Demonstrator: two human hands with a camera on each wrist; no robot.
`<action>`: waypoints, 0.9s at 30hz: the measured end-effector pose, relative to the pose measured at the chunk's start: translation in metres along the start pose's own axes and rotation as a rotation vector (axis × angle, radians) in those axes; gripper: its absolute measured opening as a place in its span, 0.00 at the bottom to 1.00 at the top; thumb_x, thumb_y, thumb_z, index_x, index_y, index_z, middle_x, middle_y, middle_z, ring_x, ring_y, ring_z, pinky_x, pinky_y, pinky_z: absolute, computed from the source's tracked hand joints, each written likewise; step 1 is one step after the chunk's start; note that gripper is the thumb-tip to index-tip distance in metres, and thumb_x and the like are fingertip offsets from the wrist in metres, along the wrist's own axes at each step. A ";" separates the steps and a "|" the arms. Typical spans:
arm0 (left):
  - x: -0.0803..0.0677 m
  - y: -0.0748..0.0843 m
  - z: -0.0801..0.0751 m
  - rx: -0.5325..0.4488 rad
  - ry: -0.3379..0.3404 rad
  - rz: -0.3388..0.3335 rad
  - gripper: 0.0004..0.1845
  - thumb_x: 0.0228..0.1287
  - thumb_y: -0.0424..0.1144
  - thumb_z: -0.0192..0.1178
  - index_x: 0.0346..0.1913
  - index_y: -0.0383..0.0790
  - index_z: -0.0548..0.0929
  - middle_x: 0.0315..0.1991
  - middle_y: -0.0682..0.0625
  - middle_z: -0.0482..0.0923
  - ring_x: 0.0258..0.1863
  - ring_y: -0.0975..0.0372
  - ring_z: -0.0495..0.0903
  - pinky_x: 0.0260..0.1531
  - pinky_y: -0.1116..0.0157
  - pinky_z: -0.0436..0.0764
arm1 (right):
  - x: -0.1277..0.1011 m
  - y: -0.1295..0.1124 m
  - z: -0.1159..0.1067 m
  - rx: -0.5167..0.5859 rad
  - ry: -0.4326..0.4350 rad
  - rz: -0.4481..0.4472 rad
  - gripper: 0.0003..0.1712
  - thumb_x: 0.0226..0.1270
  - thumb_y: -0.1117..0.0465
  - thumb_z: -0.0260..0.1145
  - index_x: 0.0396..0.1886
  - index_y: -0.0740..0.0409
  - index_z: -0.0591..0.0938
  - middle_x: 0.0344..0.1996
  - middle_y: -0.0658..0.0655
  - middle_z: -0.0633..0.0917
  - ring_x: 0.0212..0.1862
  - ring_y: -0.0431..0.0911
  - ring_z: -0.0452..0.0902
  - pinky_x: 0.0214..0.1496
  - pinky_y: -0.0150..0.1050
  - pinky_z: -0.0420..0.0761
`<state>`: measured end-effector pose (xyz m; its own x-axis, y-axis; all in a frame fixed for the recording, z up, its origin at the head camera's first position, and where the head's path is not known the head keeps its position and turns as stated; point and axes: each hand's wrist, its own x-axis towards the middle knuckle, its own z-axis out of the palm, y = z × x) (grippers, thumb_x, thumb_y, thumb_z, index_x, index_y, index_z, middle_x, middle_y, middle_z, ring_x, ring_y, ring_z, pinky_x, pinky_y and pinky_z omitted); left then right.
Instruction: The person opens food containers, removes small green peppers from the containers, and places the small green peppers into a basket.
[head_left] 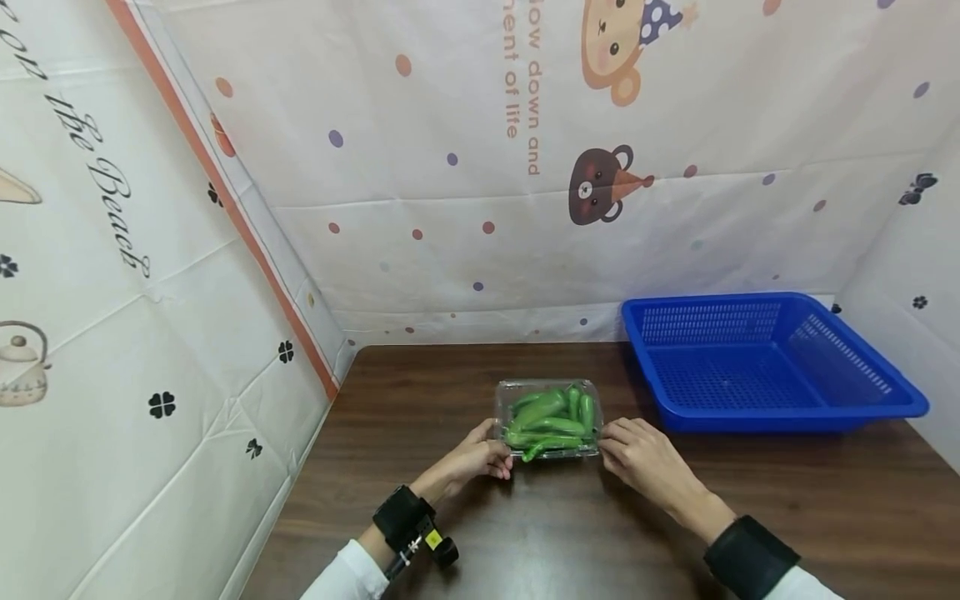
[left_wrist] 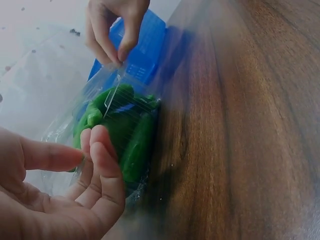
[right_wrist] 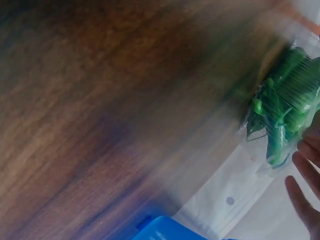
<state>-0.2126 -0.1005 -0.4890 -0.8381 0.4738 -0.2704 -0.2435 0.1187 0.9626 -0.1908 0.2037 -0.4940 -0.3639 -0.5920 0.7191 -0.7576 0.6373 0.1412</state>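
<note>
While sitting on the counter [head_left: 465, 533] beside the blue basket [head_left: 772, 358], clear box of green peppers [head_left: 549, 419] being pinched, left hand [head_left: 480, 454] gripping its near left corner, right hand [head_left: 637, 450] its right edge.

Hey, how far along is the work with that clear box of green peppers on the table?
Early. Done: the clear box of green peppers sits on the table, closed as far as I can tell. In hand: the left hand grips its left edge, and the right hand pinches its right edge. Left: the blue basket beside it holds nothing visible.
</note>
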 end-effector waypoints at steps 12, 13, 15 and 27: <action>0.000 0.004 0.003 0.009 0.039 -0.003 0.43 0.67 0.27 0.50 0.80 0.28 0.42 0.25 0.51 0.76 0.23 0.65 0.80 0.28 0.73 0.80 | 0.013 0.008 0.003 -0.109 0.026 -0.106 0.24 0.75 0.65 0.40 0.23 0.60 0.79 0.24 0.52 0.76 0.26 0.43 0.72 0.25 0.35 0.77; 0.000 0.004 0.003 0.005 0.044 -0.007 0.43 0.67 0.27 0.50 0.80 0.28 0.42 0.25 0.50 0.77 0.23 0.65 0.80 0.28 0.73 0.81 | 0.014 0.008 0.002 -0.104 0.025 -0.111 0.23 0.75 0.65 0.41 0.23 0.60 0.78 0.24 0.52 0.76 0.25 0.43 0.72 0.24 0.34 0.76; -0.001 0.005 0.003 -0.003 0.050 -0.015 0.42 0.67 0.27 0.50 0.80 0.29 0.44 0.25 0.50 0.77 0.23 0.65 0.80 0.27 0.73 0.81 | 0.015 0.009 0.002 -0.099 0.022 -0.116 0.22 0.74 0.66 0.42 0.23 0.60 0.78 0.24 0.52 0.75 0.25 0.42 0.71 0.23 0.32 0.76; -0.009 0.005 0.003 0.012 0.037 -0.033 0.38 0.70 0.26 0.51 0.79 0.31 0.49 0.25 0.50 0.78 0.23 0.64 0.80 0.28 0.73 0.80 | 0.019 0.012 -0.003 0.040 0.002 -0.062 0.07 0.56 0.72 0.57 0.24 0.60 0.78 0.24 0.50 0.76 0.25 0.39 0.73 0.23 0.28 0.77</action>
<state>-0.2047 -0.1021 -0.4818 -0.8471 0.4369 -0.3026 -0.2660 0.1445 0.9531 -0.2049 0.2015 -0.4769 -0.3145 -0.6286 0.7113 -0.7996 0.5792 0.1584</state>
